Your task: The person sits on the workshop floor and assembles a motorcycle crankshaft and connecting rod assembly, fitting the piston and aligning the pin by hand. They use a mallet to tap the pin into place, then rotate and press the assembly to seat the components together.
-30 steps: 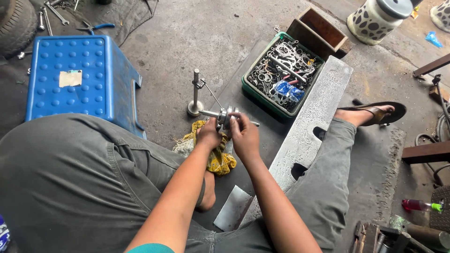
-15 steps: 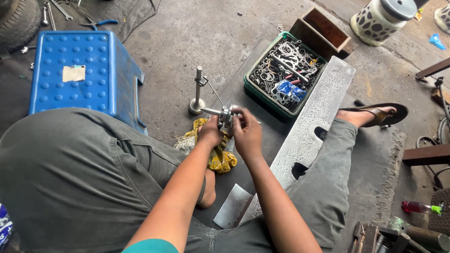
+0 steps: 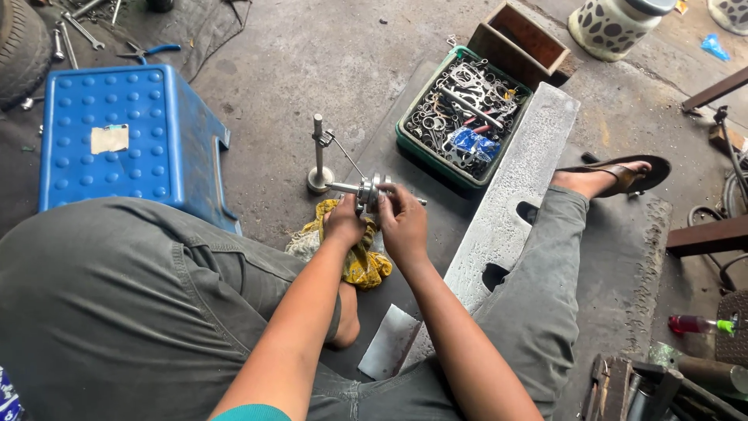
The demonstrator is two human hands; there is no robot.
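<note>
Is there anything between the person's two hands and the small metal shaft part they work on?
Nothing visible. The left hand and right hand both grip the metal shaft part directly, above the yellow rag.

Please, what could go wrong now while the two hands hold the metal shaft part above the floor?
1. The metal shaft part, held by the left hand and right hand, could slip and drop toward the yellow rag near the bare foot.
2. An elbow might knock the upright stand close by.
</note>
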